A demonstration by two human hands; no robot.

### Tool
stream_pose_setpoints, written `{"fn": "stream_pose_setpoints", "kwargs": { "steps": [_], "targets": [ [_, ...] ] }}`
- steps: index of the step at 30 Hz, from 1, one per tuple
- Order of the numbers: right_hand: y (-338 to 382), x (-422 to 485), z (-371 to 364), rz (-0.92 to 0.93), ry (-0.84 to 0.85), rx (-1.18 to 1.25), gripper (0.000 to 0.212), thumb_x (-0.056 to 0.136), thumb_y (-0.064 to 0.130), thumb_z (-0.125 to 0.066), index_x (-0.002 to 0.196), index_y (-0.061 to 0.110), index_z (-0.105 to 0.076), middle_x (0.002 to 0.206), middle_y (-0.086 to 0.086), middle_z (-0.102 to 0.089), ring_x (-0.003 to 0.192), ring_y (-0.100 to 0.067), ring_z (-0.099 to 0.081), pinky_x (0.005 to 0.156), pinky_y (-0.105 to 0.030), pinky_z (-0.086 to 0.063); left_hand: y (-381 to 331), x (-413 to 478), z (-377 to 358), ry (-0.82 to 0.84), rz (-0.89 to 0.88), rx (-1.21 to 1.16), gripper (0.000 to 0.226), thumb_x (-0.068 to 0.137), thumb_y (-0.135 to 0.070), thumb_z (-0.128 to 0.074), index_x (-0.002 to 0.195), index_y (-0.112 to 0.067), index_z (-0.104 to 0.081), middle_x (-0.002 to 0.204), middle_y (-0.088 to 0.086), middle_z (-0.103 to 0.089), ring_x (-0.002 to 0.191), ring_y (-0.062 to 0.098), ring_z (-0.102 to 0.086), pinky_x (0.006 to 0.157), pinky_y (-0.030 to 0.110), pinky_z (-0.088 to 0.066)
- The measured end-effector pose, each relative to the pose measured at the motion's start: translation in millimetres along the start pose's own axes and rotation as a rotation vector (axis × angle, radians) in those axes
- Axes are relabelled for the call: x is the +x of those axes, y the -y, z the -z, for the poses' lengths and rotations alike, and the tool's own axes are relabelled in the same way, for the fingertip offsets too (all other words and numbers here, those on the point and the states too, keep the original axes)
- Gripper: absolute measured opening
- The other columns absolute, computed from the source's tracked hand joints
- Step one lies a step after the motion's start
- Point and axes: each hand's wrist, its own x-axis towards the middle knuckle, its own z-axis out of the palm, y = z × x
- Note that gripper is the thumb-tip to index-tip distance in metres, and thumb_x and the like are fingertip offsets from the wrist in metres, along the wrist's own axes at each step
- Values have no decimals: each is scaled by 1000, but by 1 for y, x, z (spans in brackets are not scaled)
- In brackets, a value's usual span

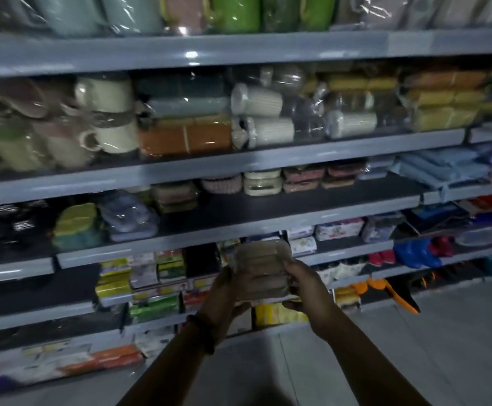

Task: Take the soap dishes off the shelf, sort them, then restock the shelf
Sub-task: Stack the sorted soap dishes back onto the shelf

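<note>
i've got a stack of beige soap dishes (pixel 260 268) held in front of the shelving, below the dark shelf (pixel 312 200) where cream soap dishes (pixel 262 183) and pink soap dishes (pixel 303 177) sit at the back. the left hand (pixel 224 291) curls round its left end and the right hand (pixel 306 288) round its right end, pinching it between them. i judge this a restocking carry. to do it well i'd raise both ends level, clear the shelf lip, then slide the stack onto the bare front strip beside like colours, without squeezing hard. its long axis runs left to right, about level, broad face tilted up towards me; blur hides which side is open.
</note>
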Motion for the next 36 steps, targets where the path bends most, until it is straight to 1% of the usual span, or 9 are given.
{"fn": "stream_pose_setpoints", "kwargs": {
  "steps": [3, 9, 13, 15, 19, 24, 29, 31, 36],
  "targets": [
    [14, 14, -35, 38, 46, -14, 19, 105, 32, -58, 100, 24, -74, 82, 1, -77, 71, -14, -75, 64, -32, -59, -23, -3, 25, -25, -45, -85, 44, 103, -53, -55, 133, -23, -70, 116, 8, -78, 82, 13, -74, 68, 29, -59],
    [22, 43, -106, 127, 60, -132, 44, 94, 63, -67, 106, 23, -80, 102, -4, -81, 103, -27, -76, 97, -51, -60, -50, 8, 80, -170, -59, -135, 41, 101, -51, -60, 116, -16, -75, 92, 1, -80, 100, 29, -70, 85, 42, -57],
    [27, 66, -144, 149, -19, -157, 52, 88, 68, -71, 99, 17, -80, 99, 1, -82, 101, -19, -76, 85, -35, -60, -59, 25, 113, -186, -17, -199, 32, 101, -43, -63, 107, -13, -73, 75, -2, -75, 91, 27, -63, 84, 39, -51],
    [34, 79, -160, 152, -93, -128, 58, 90, 61, -74, 91, 3, -73, 96, -6, -80, 101, -23, -74, 83, -31, -56, -63, 36, 127, -202, -10, -215, 33, 100, -43, -63, 103, -12, -71, 83, 4, -69, 93, 27, -59, 86, 40, -48],
    [41, 106, -189, 137, -142, -250, 65, 84, 78, -65, 75, 14, -68, 81, 0, -74, 89, -23, -69, 84, -38, -49, -75, 58, 146, -233, -12, -219, 27, 103, -40, -60, 96, -16, -69, 74, -2, -71, 88, 25, -59, 81, 37, -45],
    [48, 149, -209, 54, -107, -259, 99, 59, 101, -55, 114, 22, -77, 118, -4, -74, 110, -30, -69, 105, -48, -52, -80, 94, 157, -284, -27, -222, 62, 82, -58, -73, 134, -26, -64, 129, 0, -71, 117, 24, -66, 85, 38, -56],
    [56, 175, -217, -5, -67, -176, 94, 59, 80, -68, 132, 20, -70, 127, -7, -73, 113, -29, -68, 97, -45, -52, -102, 116, 148, -292, -79, -263, 35, 97, -40, -65, 131, -29, -66, 123, -5, -76, 95, 7, -76, 70, 25, -54],
    [63, 176, -222, -3, -65, -178, 88, 72, 75, -67, 139, 19, -65, 133, -6, -69, 120, -28, -63, 98, -43, -48, -105, 129, 148, -329, -107, -230, 43, 88, -41, -69, 129, -29, -68, 126, -1, -75, 99, 10, -77, 81, 31, -60],
    [61, 207, -231, -50, -54, -132, 101, 59, 81, -70, 140, 20, -67, 136, -7, -69, 122, -29, -64, 114, -48, -46, -115, 140, 146, -420, -160, -260, 38, 94, -22, -65, 131, -13, -65, 125, 6, -72, 108, 22, -70, 95, 36, -60]
  ]
}}
